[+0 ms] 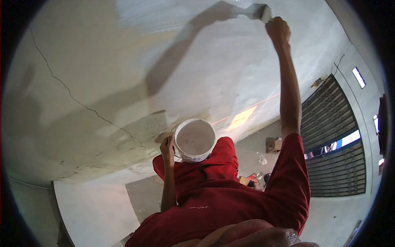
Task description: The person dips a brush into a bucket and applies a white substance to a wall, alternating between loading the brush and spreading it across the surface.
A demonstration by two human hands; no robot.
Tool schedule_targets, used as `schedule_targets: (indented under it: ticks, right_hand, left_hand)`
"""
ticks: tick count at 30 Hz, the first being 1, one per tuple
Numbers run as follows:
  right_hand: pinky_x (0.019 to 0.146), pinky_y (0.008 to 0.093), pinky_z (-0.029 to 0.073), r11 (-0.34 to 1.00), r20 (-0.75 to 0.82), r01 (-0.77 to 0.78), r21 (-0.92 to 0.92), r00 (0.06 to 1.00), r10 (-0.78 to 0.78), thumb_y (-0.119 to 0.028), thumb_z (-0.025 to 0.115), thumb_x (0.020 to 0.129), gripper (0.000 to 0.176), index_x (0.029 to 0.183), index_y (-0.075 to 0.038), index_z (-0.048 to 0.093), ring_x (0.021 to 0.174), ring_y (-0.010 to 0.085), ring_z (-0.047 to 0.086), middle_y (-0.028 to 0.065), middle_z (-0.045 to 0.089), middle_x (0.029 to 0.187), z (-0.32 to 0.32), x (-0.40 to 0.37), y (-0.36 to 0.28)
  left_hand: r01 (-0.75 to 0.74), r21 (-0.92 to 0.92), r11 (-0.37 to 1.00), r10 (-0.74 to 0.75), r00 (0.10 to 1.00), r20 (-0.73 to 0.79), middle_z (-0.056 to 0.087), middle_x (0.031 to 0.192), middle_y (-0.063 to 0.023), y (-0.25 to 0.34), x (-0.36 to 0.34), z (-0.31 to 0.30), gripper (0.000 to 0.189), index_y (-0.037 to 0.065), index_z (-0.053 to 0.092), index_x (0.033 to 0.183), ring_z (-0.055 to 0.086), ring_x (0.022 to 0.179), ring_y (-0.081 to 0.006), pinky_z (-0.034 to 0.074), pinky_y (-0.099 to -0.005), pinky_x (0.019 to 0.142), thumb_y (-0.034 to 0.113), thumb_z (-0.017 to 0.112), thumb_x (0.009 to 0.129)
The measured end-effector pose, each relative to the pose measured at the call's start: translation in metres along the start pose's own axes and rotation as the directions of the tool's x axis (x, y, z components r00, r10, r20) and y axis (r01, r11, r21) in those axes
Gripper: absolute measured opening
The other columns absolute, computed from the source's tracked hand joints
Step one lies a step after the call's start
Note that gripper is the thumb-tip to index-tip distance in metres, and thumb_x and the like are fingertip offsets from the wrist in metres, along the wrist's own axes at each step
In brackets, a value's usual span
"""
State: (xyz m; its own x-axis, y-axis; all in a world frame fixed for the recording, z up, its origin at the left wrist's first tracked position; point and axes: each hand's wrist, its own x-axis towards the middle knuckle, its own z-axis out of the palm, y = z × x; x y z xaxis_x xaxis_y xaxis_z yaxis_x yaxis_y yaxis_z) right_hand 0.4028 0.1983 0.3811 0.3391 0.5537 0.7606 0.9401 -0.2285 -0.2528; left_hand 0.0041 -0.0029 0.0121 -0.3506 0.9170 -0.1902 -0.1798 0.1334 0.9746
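Observation:
High at the upper right, my right hand [278, 31] is closed round a paint brush [266, 14], whose head is against or very near the wall [230, 57]. Streaks of fresh white paint show on the wall left of the brush. Lower down, my left hand [167, 148] grips the side of a white bucket [195, 140], held in front of my red trousers. Pale paint or residue coats the inside of the bucket; how full it is I cannot tell.
A long crack [82, 103] runs down the wall at the left. A white panel [94, 210] stands at the lower left. Metal folding shutters [335, 168] are at the right. On the floor lie a cardboard box [273, 145] and several small items.

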Motion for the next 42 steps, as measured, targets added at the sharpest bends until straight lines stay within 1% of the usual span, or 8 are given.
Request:
schedule_targets:
  ticks: [6, 12, 18, 21, 28, 33, 38, 42]
  right_hand:
    - [0.068, 0.0453, 0.052, 0.91, -0.072, 0.318, 0.265, 0.948, -0.31, -0.006, 0.05, 0.073, 0.016, 0.073, 0.002, 0.064, 0.073, 0.0383, 0.064, 0.0244, 0.063, 0.075, -0.044, -0.068, -0.128]
    - [0.062, 0.0432, 0.052, 0.59, -0.278, 0.65, 0.479, 0.75, -0.6, -0.004, 0.054, 0.067, 0.008, 0.066, 0.002, 0.059, 0.063, 0.0365, 0.062, 0.023, 0.061, 0.066, -0.079, -0.144, -0.235]
    - [0.059, 0.0453, 0.051, 0.48, -0.044, 0.47, 0.741, 0.747, -0.663, -0.005, 0.054, 0.071, 0.012, 0.066, 0.004, 0.06, 0.062, 0.0383, 0.062, 0.0254, 0.06, 0.065, -0.096, -0.17, -0.256]
    - [0.062, 0.0463, 0.05, 0.626, 0.042, 0.423, 0.655, 0.807, -0.589, -0.008, 0.054, 0.076, 0.015, 0.073, 0.004, 0.063, 0.065, 0.0403, 0.061, 0.0256, 0.061, 0.07, -0.057, -0.158, -0.23]
    - [0.066, 0.0414, 0.047, 0.839, 0.191, 0.138, 0.526, 0.942, -0.275, -0.024, 0.056, 0.087, 0.025, 0.096, -0.004, 0.067, 0.073, 0.0357, 0.062, 0.0204, 0.064, 0.079, 0.022, -0.091, -0.043]
    - [0.074, 0.0462, 0.049, 0.975, 0.149, 0.08, 0.208, 0.982, -0.112, -0.021, 0.055, 0.078, 0.024, 0.087, -0.003, 0.067, 0.082, 0.0403, 0.062, 0.0207, 0.065, 0.083, 0.02, -0.066, 0.016]
    - [0.069, 0.0469, 0.05, 1.0, 0.105, 0.008, 0.031, 0.994, -0.011, -0.015, 0.05, 0.077, 0.021, 0.078, 0.0, 0.065, 0.078, 0.0392, 0.064, 0.0237, 0.064, 0.08, -0.004, -0.075, -0.025]
    - [0.065, 0.0473, 0.051, 0.946, 0.082, 0.269, 0.181, 0.954, -0.287, -0.01, 0.046, 0.081, 0.02, 0.078, -0.001, 0.063, 0.072, 0.0378, 0.064, 0.0228, 0.064, 0.076, -0.009, -0.129, -0.12]
  left_hand:
    - [0.001, -0.028, 1.0, 0.0, 1.0, 0.027, 0.038, 0.064, 0.006, -0.002, 0.003, -0.002, 0.032, 0.0, 0.057, 0.073, 0.03, 0.06, -0.0053, 0.026, -0.0223, 0.054, 0.028, 0.065, 0.086]
    - [0.014, 0.062, 0.998, -0.013, 1.0, -0.011, 0.04, 0.064, 0.005, -0.016, 0.007, -0.007, 0.033, -0.001, 0.058, 0.075, 0.033, 0.061, -0.0049, 0.028, -0.0223, 0.054, 0.03, 0.063, 0.087]
    - [-0.1, 0.099, 0.99, 0.101, 0.995, -0.003, 0.037, 0.061, 0.0062, -0.009, 0.004, -0.003, 0.034, 0.003, 0.057, 0.07, 0.031, 0.055, -0.0035, 0.025, -0.0224, 0.048, 0.032, 0.062, 0.087]
    - [-0.024, 0.149, 0.988, 0.017, 0.999, 0.051, 0.04, 0.059, 0.0095, -0.009, 0.005, -0.007, 0.032, 0.006, 0.065, 0.104, 0.029, 0.044, -0.0009, 0.023, -0.0202, 0.039, 0.035, 0.059, 0.089]
    - [0.048, 0.127, 0.991, -0.052, 0.998, 0.031, 0.04, 0.059, 0.0096, 0.008, -0.005, 0.0, 0.032, 0.008, 0.065, 0.101, 0.029, 0.045, 0.0001, 0.021, -0.0194, 0.039, 0.037, 0.06, 0.088]
    - [0.024, 0.122, 0.992, -0.029, 0.999, 0.039, 0.038, 0.057, 0.0092, 0.01, -0.007, -0.002, 0.031, 0.008, 0.065, 0.092, 0.028, 0.043, -0.0006, 0.021, -0.0201, 0.038, 0.039, 0.061, 0.087]
    - [0.018, 0.085, 0.996, -0.018, 1.0, 0.007, 0.037, 0.059, 0.0082, 0.0, 0.0, -0.004, 0.032, 0.001, 0.062, 0.079, 0.029, 0.052, -0.0026, 0.023, -0.0226, 0.045, 0.031, 0.064, 0.086]
    - [0.006, 0.074, 0.997, -0.006, 1.0, 0.003, 0.041, 0.061, 0.0066, 0.003, -0.001, -0.003, 0.032, 0.0, 0.063, 0.082, 0.033, 0.055, -0.0037, 0.026, -0.0224, 0.049, 0.031, 0.064, 0.086]
